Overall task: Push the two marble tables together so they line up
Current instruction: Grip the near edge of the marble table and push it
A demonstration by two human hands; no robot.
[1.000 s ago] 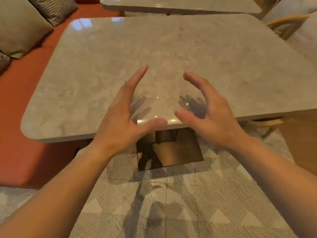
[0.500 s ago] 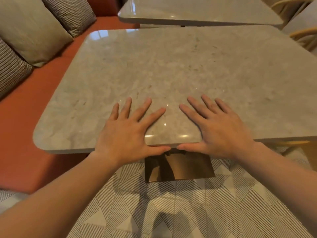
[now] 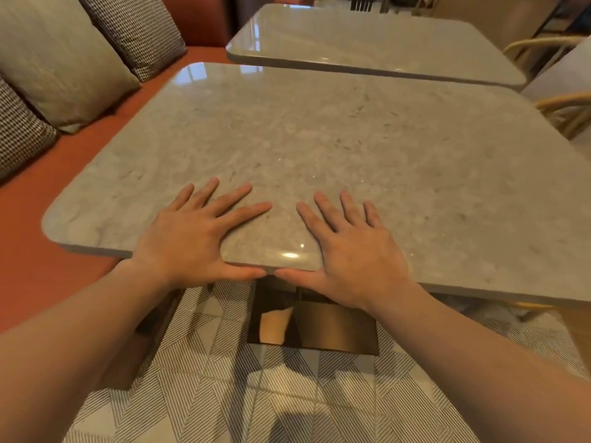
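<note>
The near marble table (image 3: 351, 139) fills the middle of the head view, with a rounded front edge. My left hand (image 3: 195, 238) and my right hand (image 3: 355, 251) lie side by side on that edge. Their fingers are spread flat on the top and both thumbs press along the rim, nearly touching each other. The far marble table (image 3: 367, 36) stands just behind. Its front edge lies close to the near table's back edge, and it is shifted to the right and slightly skewed.
A bronze pedestal base (image 3: 319, 327) stands under the near table on patterned floor tiles (image 3: 256, 394). An orange bench (image 3: 32, 251) with beige and checked cushions (image 3: 64, 59) runs along the left. Wooden chairs (image 3: 563, 103) crowd the right side.
Both hands dropped from hovering above the edge to lying flat on the tabletop with thumbs on the rim. More of the far table now shows in the view.
</note>
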